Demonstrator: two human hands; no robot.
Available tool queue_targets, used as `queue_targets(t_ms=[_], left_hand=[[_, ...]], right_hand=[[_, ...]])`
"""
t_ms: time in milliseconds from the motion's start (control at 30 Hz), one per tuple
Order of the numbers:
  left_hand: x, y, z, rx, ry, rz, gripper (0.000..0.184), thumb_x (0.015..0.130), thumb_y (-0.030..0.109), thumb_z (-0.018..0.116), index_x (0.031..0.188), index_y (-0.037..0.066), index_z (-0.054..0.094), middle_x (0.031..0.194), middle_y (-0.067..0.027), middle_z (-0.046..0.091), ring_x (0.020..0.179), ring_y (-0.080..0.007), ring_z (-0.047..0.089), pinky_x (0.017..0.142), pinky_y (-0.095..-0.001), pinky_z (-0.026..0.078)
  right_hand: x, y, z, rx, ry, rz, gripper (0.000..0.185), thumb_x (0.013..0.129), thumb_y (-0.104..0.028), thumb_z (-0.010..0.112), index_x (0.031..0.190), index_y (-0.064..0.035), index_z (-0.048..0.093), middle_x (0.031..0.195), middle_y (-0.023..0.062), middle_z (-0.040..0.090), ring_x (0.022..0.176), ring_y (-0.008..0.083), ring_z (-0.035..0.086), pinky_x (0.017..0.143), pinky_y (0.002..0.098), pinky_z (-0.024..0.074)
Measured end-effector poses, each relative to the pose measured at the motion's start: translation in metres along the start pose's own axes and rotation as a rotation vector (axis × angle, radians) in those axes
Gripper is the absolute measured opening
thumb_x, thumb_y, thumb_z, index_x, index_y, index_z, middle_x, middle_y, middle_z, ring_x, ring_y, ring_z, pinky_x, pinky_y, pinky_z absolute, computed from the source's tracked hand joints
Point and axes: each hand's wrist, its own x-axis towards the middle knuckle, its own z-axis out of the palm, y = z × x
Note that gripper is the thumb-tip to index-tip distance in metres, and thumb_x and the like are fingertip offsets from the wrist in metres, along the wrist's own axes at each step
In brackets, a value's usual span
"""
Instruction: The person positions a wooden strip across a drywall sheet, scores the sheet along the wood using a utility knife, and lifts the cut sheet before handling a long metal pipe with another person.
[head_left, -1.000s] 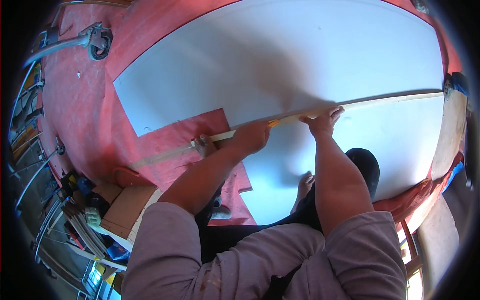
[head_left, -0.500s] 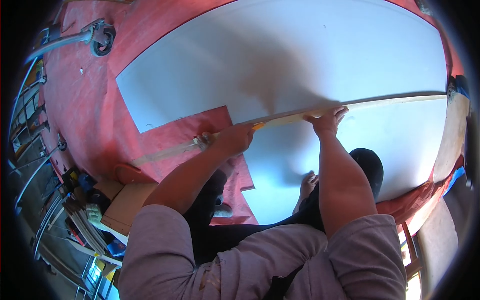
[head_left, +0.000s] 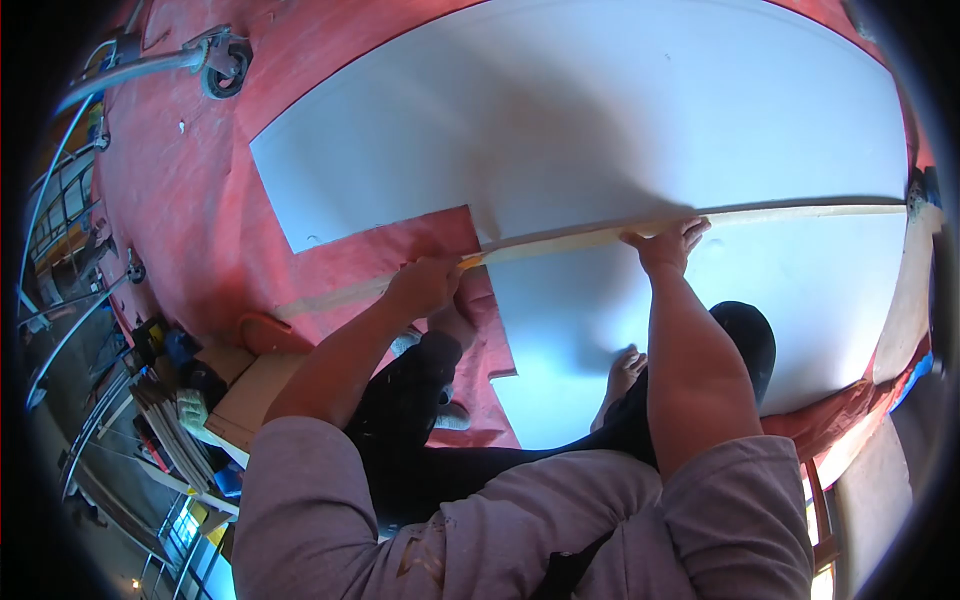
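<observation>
A large white board (head_left: 760, 110) lies flat on red sheeting, with a notch cut into its left side. A long pale wooden strip (head_left: 800, 212) runs across it. My right hand (head_left: 663, 250) presses on the strip, thumb and fingers spread apart along it. Near the notch's corner, my left hand (head_left: 425, 285) is closed around a thin orange tool (head_left: 470, 262). Only the tool's end shows, at the strip's left part, so its exact kind is unclear. The strip's far left end extends past the left hand over the red sheeting.
Red sheeting (head_left: 190, 240) covers the floor. A caster wheel (head_left: 226, 68) on a metal tube stands at upper left. Cardboard (head_left: 255, 400) and assorted items lie at lower left. My bare foot (head_left: 625, 372) rests on the board, close to my right arm.
My left hand has moved left along the strip with the orange tool, from over the board to the notch's edge. My right hand stays at the same place on the strip.
</observation>
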Motion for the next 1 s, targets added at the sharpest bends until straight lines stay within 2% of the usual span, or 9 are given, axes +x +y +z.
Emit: queue_targets(t_ms=[67, 267, 300, 400, 500, 600, 700, 900, 1000], left_hand=[[-0.005, -0.005, 0.005, 0.000, 0.052, 0.009, 0.037, 0.103, 0.030, 0.046, 0.126, 0.008, 0.067, 0.109, -0.0210, 0.071, 0.099, -0.0413, 0.068, 0.088, -0.0531, 0.054], [-0.014, -0.030, 0.009, -0.035, 0.113, 0.044, 0.037, 0.102, 0.027, 0.048, 0.125, 0.005, 0.067, 0.115, -0.0226, 0.070, 0.103, -0.0411, 0.067, 0.092, -0.0501, 0.054], [-0.015, -0.024, 0.002, -0.057, 0.135, 0.063, 0.037, 0.102, 0.027, 0.048, 0.125, 0.004, 0.067, 0.117, -0.0230, 0.070, 0.104, -0.0411, 0.067, 0.092, -0.0494, 0.054], [-0.010, 0.013, 0.000, -0.185, 0.231, 0.196, 0.034, 0.102, 0.027, 0.049, 0.121, 0.005, 0.067, 0.105, -0.0214, 0.071, 0.096, -0.0408, 0.068, 0.087, -0.0509, 0.053], [0.013, 0.058, 0.006, -0.226, 0.206, 0.252, 0.034, 0.103, 0.025, 0.048, 0.121, 0.003, 0.067, 0.106, -0.0220, 0.071, 0.095, -0.0413, 0.068, 0.087, -0.0507, 0.053], [0.046, 0.091, 0.022, -0.293, 0.281, 0.354, 0.035, 0.104, 0.027, 0.047, 0.120, 0.003, 0.067, 0.104, -0.0220, 0.071, 0.095, -0.0413, 0.067, 0.087, -0.0503, 0.053], [0.068, 0.119, 0.026, -0.276, 0.165, 0.316, 0.037, 0.105, 0.029, 0.044, 0.118, 0.002, 0.067, 0.103, -0.0219, 0.071, 0.096, -0.0410, 0.067, 0.087, -0.0500, 0.053], [0.081, 0.138, 0.025, -0.231, 0.140, 0.299, 0.038, 0.104, 0.030, 0.046, 0.117, 0.003, 0.069, 0.102, -0.0221, 0.072, 0.094, -0.0415, 0.067, 0.087, -0.0502, 0.053], [0.083, 0.144, 0.015, -0.175, 0.045, 0.240, 0.038, 0.104, 0.031, 0.046, 0.117, 0.004, 0.069, 0.100, -0.0221, 0.072, 0.093, -0.0414, 0.068, 0.086, -0.0501, 0.054]], right_hand=[[0.004, 0.001, 0.004, -0.057, 0.025, 0.022, 0.149, 0.064, -0.049, 0.095, 0.162, -0.0015, -0.006, 0.171, 0.0196, -0.008, 0.159, 0.0309, 0.000, 0.124, 0.0386, 0.0322], [0.003, 0.002, 0.004, -0.078, 0.040, 0.017, 0.148, 0.064, -0.051, 0.094, 0.162, -0.0011, -0.006, 0.171, 0.0202, -0.007, 0.159, 0.0312, 0.002, 0.123, 0.0377, 0.0327], [0.005, 0.003, 0.006, -0.072, 0.041, 0.013, 0.148, 0.064, -0.052, 0.094, 0.162, -0.0011, -0.006, 0.171, 0.0203, -0.008, 0.159, 0.0313, 0.002, 0.123, 0.0378, 0.0327], [0.010, 0.007, 0.008, -0.076, 0.038, 0.007, 0.148, 0.065, -0.052, 0.094, 0.161, -0.0009, -0.006, 0.170, 0.0208, -0.008, 0.159, 0.0314, 0.003, 0.123, 0.0379, 0.0330], [0.006, 0.005, 0.005, -0.087, 0.027, 0.014, 0.147, 0.065, -0.052, 0.094, 0.161, -0.0006, -0.006, 0.170, 0.0210, -0.008, 0.159, 0.0314, 0.003, 0.123, 0.0377, 0.0336], [0.007, 0.003, 0.005, -0.070, 0.036, 0.024, 0.148, 0.065, -0.050, 0.094, 0.161, -0.0006, -0.006, 0.170, 0.0210, -0.008, 0.159, 0.0319, 0.004, 0.122, 0.0388, 0.0341], [0.004, 0.002, 0.003, -0.045, 0.020, 0.027, 0.148, 0.064, -0.048, 0.095, 0.161, -0.0004, -0.006, 0.170, 0.0210, -0.008, 0.159, 0.0324, 0.004, 0.122, 0.0402, 0.0341], [0.007, 0.003, 0.006, -0.044, 0.026, 0.033, 0.149, 0.063, -0.048, 0.096, 0.161, -0.0002, -0.006, 0.170, 0.0211, -0.008, 0.159, 0.0325, 0.004, 0.122, 0.0417, 0.0341], [0.006, 0.002, 0.005, -0.049, 0.024, 0.036, 0.150, 0.063, -0.049, 0.096, 0.161, -0.0002, -0.007, 0.170, 0.0212, -0.008, 0.159, 0.0327, 0.004, 0.122, 0.0415, 0.0344]])
